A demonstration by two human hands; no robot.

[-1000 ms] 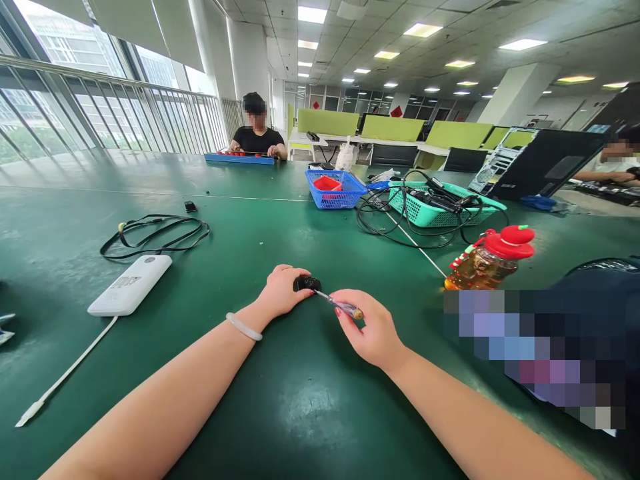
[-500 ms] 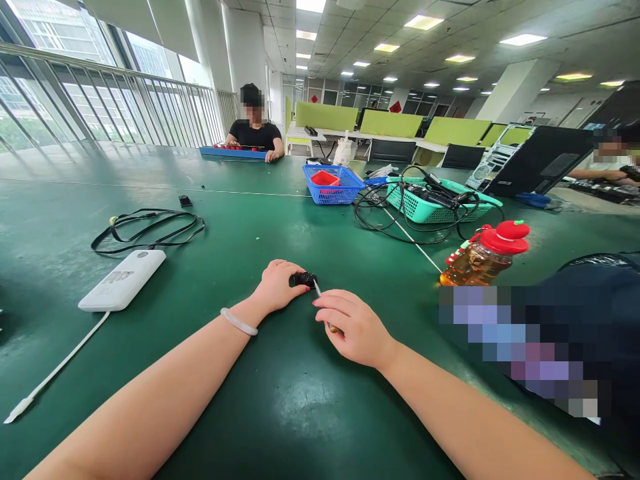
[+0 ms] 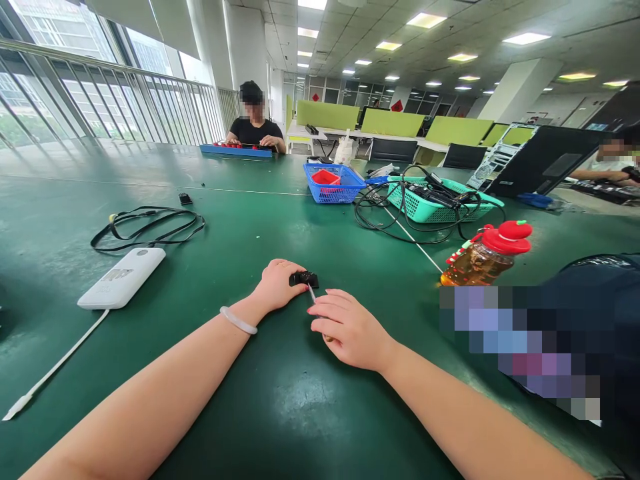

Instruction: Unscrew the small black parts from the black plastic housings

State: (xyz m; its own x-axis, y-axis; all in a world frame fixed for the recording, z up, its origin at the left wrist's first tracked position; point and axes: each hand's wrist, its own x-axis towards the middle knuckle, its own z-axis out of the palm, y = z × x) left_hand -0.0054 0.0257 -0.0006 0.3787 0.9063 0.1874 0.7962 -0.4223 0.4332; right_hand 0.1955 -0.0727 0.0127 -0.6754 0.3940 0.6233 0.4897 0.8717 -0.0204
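Near the middle of the green table [image 3: 240,413], my left hand [image 3: 277,285] grips a small black part [image 3: 306,277] between thumb and fingers, close to the tabletop. My right hand [image 3: 350,330] is closed on a thin pointed tool [image 3: 313,293], held like a pen. The tool's tip is at the front edge of the black part, beside my left thumb. Most of the tool's handle is hidden under my right fingers.
A white power bank [image 3: 123,279] and black cable [image 3: 150,230] lie left. Behind are a blue basket [image 3: 334,193] and a green basket [image 3: 425,212] with cables. A red-lidded bottle [image 3: 483,260] and dark bag [image 3: 600,320] are right. A person [image 3: 255,127] sits across.
The tool's tip has shifted slightly left and down along the black part, and my right fingers moved with it. The person across has brought one hand back to the blue tray.
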